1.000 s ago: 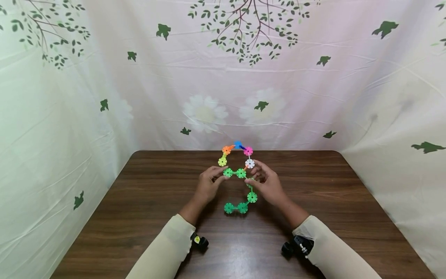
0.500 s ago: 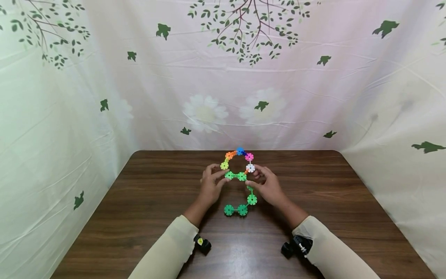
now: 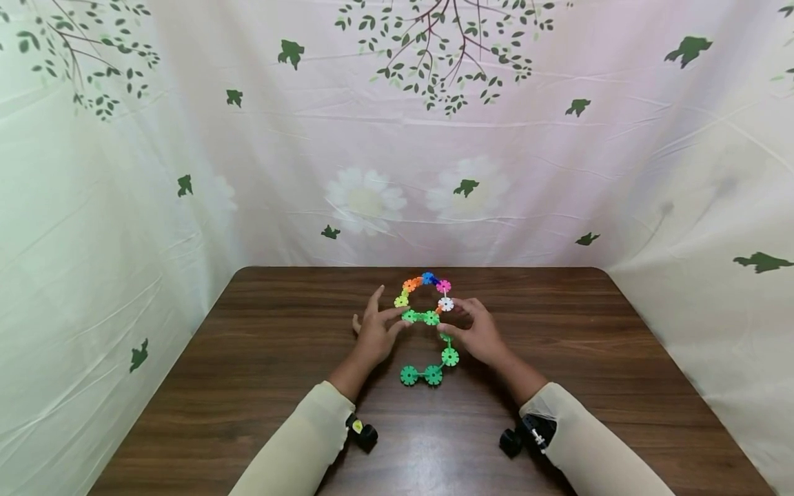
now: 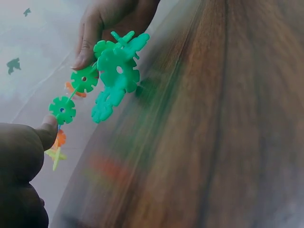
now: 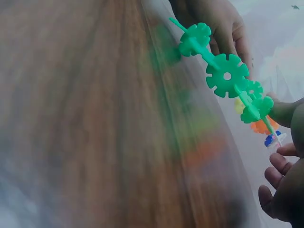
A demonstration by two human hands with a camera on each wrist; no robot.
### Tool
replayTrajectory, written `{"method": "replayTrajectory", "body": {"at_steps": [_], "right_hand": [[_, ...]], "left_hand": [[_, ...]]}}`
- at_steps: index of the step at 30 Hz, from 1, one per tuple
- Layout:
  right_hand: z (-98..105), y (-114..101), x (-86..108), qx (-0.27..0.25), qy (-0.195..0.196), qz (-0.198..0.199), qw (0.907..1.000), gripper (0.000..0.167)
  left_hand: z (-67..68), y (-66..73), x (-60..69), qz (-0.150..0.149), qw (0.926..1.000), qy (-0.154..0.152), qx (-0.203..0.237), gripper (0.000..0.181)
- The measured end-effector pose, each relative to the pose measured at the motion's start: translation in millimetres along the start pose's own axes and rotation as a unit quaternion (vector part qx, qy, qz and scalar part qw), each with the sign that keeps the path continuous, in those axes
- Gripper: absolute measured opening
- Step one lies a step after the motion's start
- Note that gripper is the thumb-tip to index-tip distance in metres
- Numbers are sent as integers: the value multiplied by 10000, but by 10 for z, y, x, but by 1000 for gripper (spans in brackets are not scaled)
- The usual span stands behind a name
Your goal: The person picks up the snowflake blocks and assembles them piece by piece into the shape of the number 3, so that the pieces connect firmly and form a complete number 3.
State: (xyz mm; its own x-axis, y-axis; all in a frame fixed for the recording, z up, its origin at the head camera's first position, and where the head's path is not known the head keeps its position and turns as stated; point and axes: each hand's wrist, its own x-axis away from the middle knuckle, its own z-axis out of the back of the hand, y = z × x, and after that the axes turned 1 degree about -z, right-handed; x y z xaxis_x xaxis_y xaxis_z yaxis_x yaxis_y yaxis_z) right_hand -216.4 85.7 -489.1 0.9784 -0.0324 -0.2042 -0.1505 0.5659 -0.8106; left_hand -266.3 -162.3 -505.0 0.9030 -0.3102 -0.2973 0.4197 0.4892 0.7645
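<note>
Interlocking notched plastic discs form a chain [image 3: 453,360] shaped roughly like a 9, held up over the table. Its upper loop runs through a yellow disc [image 3: 402,301], orange, blue, a pink disc [image 3: 443,286] and a white disc [image 3: 446,304]; green discs make up the middle row and lower tail. My left hand [image 3: 374,337] pinches the left green disc [image 4: 66,107] of the middle row with thumb and index finger, other fingers spread. On the opposite side, my right hand [image 3: 480,335] grips the chain by the white disc and the green discs below it, partly covering them.
Beneath the chain lies a dark wood-grain table [image 3: 248,386]. A pale cloth backdrop [image 3: 260,165] printed with leaves, birds and flowers hangs behind it and at both sides. A small black camera [image 3: 366,435] is strapped on the left wrist, another camera [image 3: 511,442] on the right.
The upper loop has come down in the head view, and the yellow disc sits closer to the green row. My left hand has shifted slightly right and its outer fingers have spread.
</note>
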Motion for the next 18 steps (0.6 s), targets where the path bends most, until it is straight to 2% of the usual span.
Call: {"method": "replayTrajectory", "body": {"at_steps": [5,13,18], "right_hand": [[25,60,-12,228,-198,-177,9994,71],[34,144,-22,487,-393,-496,9968,73],[18,171,-32,736,-512,-425,9951,71]], "left_hand": [[-30,-24,-30,157,9997,-133,-102,37],[-86,-37,-67,352,9973,-274,-583,34],[-97,-58,-57,440,9960,-335,-704,33]]}}
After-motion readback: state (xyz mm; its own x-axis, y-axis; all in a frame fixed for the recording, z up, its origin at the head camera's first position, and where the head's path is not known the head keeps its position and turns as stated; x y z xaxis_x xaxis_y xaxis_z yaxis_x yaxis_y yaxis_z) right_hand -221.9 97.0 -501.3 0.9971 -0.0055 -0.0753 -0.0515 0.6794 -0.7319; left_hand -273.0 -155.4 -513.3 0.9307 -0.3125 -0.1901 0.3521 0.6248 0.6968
